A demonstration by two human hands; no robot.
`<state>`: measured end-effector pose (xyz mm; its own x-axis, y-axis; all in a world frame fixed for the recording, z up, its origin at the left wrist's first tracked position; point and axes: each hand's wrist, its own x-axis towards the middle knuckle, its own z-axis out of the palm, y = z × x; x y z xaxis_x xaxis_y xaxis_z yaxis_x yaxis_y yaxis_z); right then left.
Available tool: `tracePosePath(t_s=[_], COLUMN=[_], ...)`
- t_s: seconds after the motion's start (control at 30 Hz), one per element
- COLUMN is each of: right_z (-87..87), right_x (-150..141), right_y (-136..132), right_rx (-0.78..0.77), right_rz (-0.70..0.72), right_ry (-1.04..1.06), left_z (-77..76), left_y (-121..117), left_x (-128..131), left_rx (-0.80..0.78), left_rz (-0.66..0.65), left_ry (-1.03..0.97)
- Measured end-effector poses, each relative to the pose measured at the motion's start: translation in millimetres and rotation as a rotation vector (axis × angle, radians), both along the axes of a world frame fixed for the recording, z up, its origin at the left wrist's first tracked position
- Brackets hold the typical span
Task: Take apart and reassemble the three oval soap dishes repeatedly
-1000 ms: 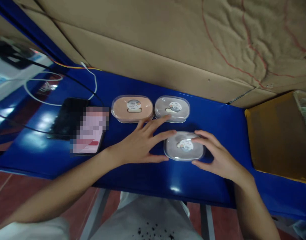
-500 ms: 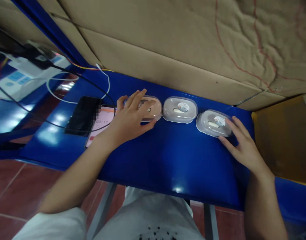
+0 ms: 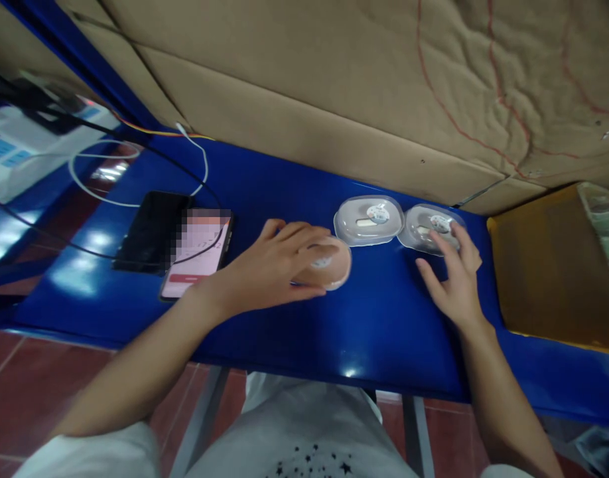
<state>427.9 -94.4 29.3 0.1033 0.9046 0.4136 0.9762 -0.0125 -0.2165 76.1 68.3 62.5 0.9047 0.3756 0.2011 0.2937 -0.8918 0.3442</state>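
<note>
My left hand (image 3: 284,262) grips a small oval plastic case (image 3: 334,264) with a peach tint, its far end poking out past my fingers. Two more oval cases, clear over grey, with round white labels, lie side by side at the back: a middle case (image 3: 367,229) and a right-hand case (image 3: 418,229). Above the near right side of the latter is my right hand (image 3: 451,272), fingers apart and holding nothing; its fingertips overlap the case in view, and I cannot tell if they touch it.
A lit phone (image 3: 198,259) and a dark phone (image 3: 148,229) lie at left, crossed by a black cable. A white cable (image 3: 103,199) loops behind them. Brown cardboard (image 3: 304,113) stands along the back of the blue table (image 3: 364,332). A yellow-brown box (image 3: 548,265) sits at right.
My left hand has brought the peach case toward me and rightward, out of the row. The right-hand case now sits against the middle one; my right hand has shifted left.
</note>
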Motion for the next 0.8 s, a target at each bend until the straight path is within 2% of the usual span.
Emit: tracePosePath(t_s=[0.13, 0.27, 0.4, 0.5, 0.6, 0.7, 0.8], right_z=[0.3, -1.0, -3.8, -4.6, -3.2, -0.8, 1.2], right_x=[-27, -40, -47, -52, -58, -66, -74], right_y=[-1, -2, -3, -5, -8, -12, -14], right_rx=[-0.032, -0.091, -0.138, -0.189, -0.240, -0.289, -0.337], right_rz=[0.164, 0.308, 0.429, 0.490, 0.542, 0.579, 0.607], right_ry=[-0.037, -0.009, 0.027, 0.033, 0.040, 0.028, -0.009], left_z=[0.6, -5.6, -5.5, -1.1, -0.1, -5.1, -13.6], left_y=[-14, -16, -6, 3, 11, 19, 25], left_x=[6, 5, 3, 2, 2, 3, 3], left_rx=[-0.079, -0.140, -0.229, -0.214, -0.107, -0.029, -0.025], left_rz=[-0.132, -0.147, -0.146, -0.007, 0.233, 0.460, 0.575], left_ry=[0.030, 0.027, -0.022, -0.066, -0.113, -0.138, -0.106])
